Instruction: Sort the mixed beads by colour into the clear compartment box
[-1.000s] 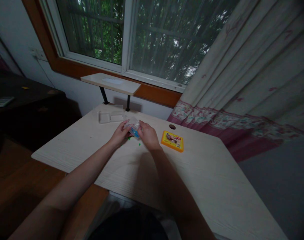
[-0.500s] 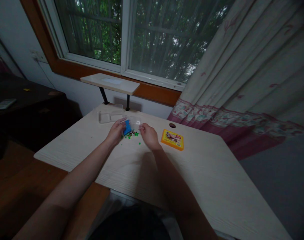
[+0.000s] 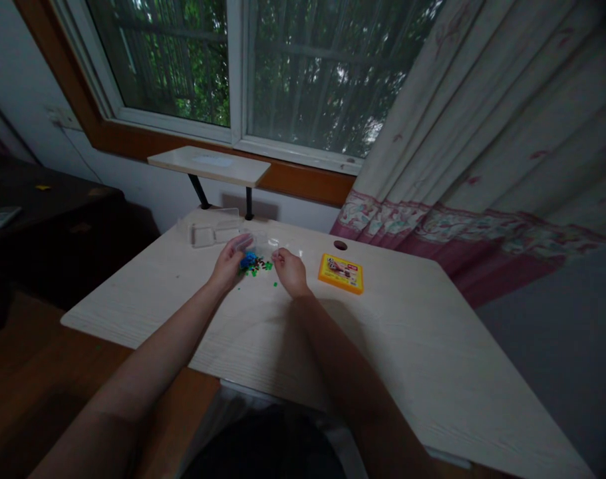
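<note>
My left hand (image 3: 225, 265) is closed around a small clear plastic box (image 3: 243, 243), which is tipped over just above the table. Below it, small blue pieces (image 3: 249, 259) lie in a heap among green pieces (image 3: 269, 265) and dark ones. The fingertips of my right hand (image 3: 289, 271) pinch the edge of a clear plastic lid (image 3: 267, 245) to the right of the box. Whether lid and box are joined I cannot tell. A single green piece (image 3: 275, 284) lies apart, near my right wrist.
An open clear case with compartments (image 3: 203, 236) sits behind my left hand. To the right of my right hand lies a yellow-orange box (image 3: 341, 273) with a printed label. A small raised shelf (image 3: 210, 163) stands at the table's back edge, below the window.
The blue pieces have dropped out of the clear box onto the table beside the green and dark ones. My left hand has tipped the box further. The whole view has shifted slightly.
</note>
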`<state>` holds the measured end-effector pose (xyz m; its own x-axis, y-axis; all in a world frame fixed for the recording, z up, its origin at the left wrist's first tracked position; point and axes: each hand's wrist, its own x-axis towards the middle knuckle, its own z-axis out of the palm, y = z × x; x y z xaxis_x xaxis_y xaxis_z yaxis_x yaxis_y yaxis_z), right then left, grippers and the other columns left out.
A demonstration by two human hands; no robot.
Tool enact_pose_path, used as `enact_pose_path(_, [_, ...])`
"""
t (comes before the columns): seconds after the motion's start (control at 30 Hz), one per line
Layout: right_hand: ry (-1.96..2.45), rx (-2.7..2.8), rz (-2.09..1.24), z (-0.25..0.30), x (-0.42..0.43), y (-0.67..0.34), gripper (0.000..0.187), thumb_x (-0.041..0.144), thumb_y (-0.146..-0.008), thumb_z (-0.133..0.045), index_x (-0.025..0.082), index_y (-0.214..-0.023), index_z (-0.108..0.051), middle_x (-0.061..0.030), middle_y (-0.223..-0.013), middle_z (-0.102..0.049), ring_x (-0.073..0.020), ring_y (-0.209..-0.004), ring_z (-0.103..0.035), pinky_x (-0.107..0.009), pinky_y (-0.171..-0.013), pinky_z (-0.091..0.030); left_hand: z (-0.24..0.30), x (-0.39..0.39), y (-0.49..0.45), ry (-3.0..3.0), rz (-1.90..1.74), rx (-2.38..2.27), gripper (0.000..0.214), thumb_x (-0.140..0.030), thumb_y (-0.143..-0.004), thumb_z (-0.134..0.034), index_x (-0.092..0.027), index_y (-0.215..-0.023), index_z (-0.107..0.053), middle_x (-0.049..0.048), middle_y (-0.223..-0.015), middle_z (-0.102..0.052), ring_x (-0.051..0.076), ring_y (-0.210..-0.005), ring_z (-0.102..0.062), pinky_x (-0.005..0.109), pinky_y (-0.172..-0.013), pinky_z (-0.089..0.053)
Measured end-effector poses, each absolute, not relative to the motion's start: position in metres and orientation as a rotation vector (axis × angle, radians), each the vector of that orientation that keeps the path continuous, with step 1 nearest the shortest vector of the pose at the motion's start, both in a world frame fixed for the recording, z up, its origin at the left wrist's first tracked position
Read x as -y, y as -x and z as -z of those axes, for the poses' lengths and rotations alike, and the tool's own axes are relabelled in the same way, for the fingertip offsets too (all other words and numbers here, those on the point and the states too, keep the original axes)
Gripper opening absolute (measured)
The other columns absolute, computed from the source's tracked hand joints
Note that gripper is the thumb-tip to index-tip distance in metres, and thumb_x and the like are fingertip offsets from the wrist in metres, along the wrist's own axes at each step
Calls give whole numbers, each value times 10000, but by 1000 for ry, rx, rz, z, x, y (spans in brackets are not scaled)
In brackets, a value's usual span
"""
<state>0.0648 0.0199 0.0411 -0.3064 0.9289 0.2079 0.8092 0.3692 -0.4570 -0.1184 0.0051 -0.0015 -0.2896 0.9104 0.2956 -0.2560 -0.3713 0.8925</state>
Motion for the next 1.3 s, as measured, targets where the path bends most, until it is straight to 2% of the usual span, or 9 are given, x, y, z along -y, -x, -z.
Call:
enact_pose_path(0.27, [1498,2212,-287,-27,-18,-63,250,260,-977,-416,261,-1122,-621,-18,-985,-737,-153,-909,-681,-204,-765,-452,-1,-1,120,-1301,-1781,-1070,532,-128,-666,-558,-228,-1184,-623,64,-1316,-622,225,-1282,-520,410,-1145,-333])
enact_pose_path(0.53, [1428,2241,-144,-13,-26,-65,361,222,-961,-444,249,-1279,-612,-57,-1037,-746,-170,-978,-670,-256,-939,-421,1,0,121,-1371,-1801,-1151,508,-95,-652,-535,-260,-1115,-662,30,-1242,-652,211,-1199,-567,391,-1089,-402])
enact_pose_path(0.67, [1340,2234,-176,-11,-28,-69,409,131,-907,-478,274,-1257,-634,-25,-1215,-704,-153,-1111,-628,-308,-1075,-344,0,1,120,-1331,-1854,-1210,417,-102,-646,-572,-261,-1007,-705,36,-1196,-663,230,-1224,-555,408,-1024,-461])
enact_pose_path(0.77, [1276,2209,-198,-11,-27,-71,428,100,-885,-470,268,-1239,-643,-11,-1294,-665,-144,-1186,-587,-331,-1115,-305,-3,2,120,-1350,-1877,-1248,426,-93,-632,-580,-256,-1004,-707,43,-1170,-670,234,-1208,-564,397,-998,-474])
enact_pose_path(0.9, [1255,2121,-185,-13,-24,-72,424,107,-886,-462,254,-1243,-639,-22,-1284,-665,-152,-1179,-570,-336,-1103,-302,-7,5,125,-1550,-1881,-1361,431,-99,-648,-591,-258,-1034,-698,45,-1201,-650,253,-1233,-531,421,-1084,-390])
enact_pose_path(1.03, [1251,1968,-122,-16,-20,-74,392,148,-924,-438,266,-1239,-638,-17,-1263,-664,-170,-1203,-519,-342,-1086,-282,-9,8,132,-1824,-1801,-1607,357,-143,-696,-633,-245,-1034,-688,59,-1137,-633,287,-1188,-512,452,-1118,-314])
enact_pose_path(1.13, [1269,1926,-96,-18,-18,-75,362,201,-960,-413,263,-1238,-637,-31,-1246,-662,-183,-1195,-504,-340,-1072,-273,-8,8,135,-1864,-1761,-1723,344,-211,-734,-664,-222,-1078,-667,78,-1104,-615,291,-1127,-520,435,-1050,-373])
enact_pose_path(1.23, [1274,1931,-103,-19,-17,-75,340,269,-993,-395,253,-1221,-647,-46,-1204,-676,-186,-1173,-505,-334,-1058,-270,-9,9,132,-1721,-1745,-1719,308,-289,-781,-645,-216,-1079,-665,61,-1016,-635,236,-935,-580,366,-874,-471])
enact_pose_path(1.3, [1276,1928,-110,-19,-17,-75,338,312,-1003,-398,239,-1214,-652,-58,-1164,-689,-188,-1147,-515,-332,-1049,-274,-12,9,129,-1534,-1775,-1607,242,-326,-801,-634,-211,-1009,-679,44,-971,-654,187,-811,-587,307,-752,-486])
